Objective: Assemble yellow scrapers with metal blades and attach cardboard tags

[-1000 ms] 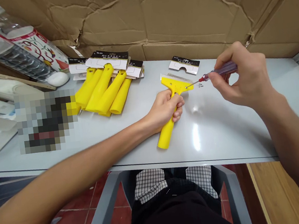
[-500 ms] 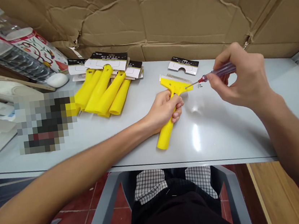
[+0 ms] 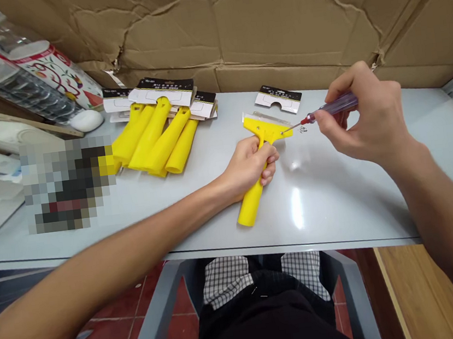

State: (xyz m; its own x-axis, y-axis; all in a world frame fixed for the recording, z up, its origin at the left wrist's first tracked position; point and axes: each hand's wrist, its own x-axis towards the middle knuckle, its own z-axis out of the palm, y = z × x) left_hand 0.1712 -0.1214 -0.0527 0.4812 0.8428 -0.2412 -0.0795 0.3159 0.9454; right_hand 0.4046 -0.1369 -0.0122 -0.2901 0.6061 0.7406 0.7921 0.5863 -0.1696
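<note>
My left hand (image 3: 256,166) is wrapped round the neck of a yellow scraper (image 3: 250,204), its wide head pointing away from me. A thin metal blade (image 3: 265,118) runs along the head's far edge. Between thumb and fingers, my right hand (image 3: 368,113) holds a screwdriver (image 3: 336,105) with a clear purple handle. Its tip meets the right side of the scraper head, at a small screw (image 3: 282,133). Some small loose screws (image 3: 303,129) lie on the table just right of the head. Behind the scraper is a black and white header card (image 3: 279,100).
Several yellow scraper handles (image 3: 160,136) with cards lie piled at the left. Beyond them lean a clear plastic bottle (image 3: 25,78) and a patterned paper cup (image 3: 59,69). A blurred-out patch (image 3: 67,189) covers something at the left. Cardboard (image 3: 250,29) stands along the table's back.
Almost nothing differs. My right hand and the screwdriver have shifted very slightly, with the tip still at the scraper head. My left hand keeps its hold.
</note>
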